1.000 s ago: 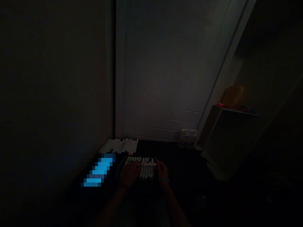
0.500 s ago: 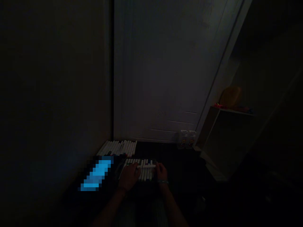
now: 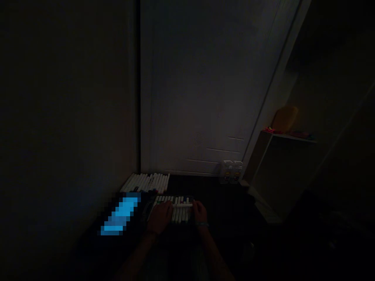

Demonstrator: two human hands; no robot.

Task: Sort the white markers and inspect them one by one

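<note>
A white marker [image 3: 184,205] lies level between my two hands, above a row of upright-pointing white markers [image 3: 179,215] in a dark case. My left hand [image 3: 160,217] is closed at the marker's left end, its back toward me and part of the row hidden beneath it. At the other end, the fingers of my right hand [image 3: 199,211] pinch the marker; a band circles that wrist. Dim light hides the exact finger contact. Behind and to the left, more white markers [image 3: 146,182] lie side by side.
A blurred-out bright blue screen [image 3: 120,214] is left of my hands on the dark table [image 3: 225,210]. Two clear packages [image 3: 231,172] stand against the pale wall at the back. On the right, a shelf unit [image 3: 265,156] carries an orange object [image 3: 285,119].
My hands keep nearly the same place and hold. The left fingers have shifted slightly on the marker; otherwise little differs.
</note>
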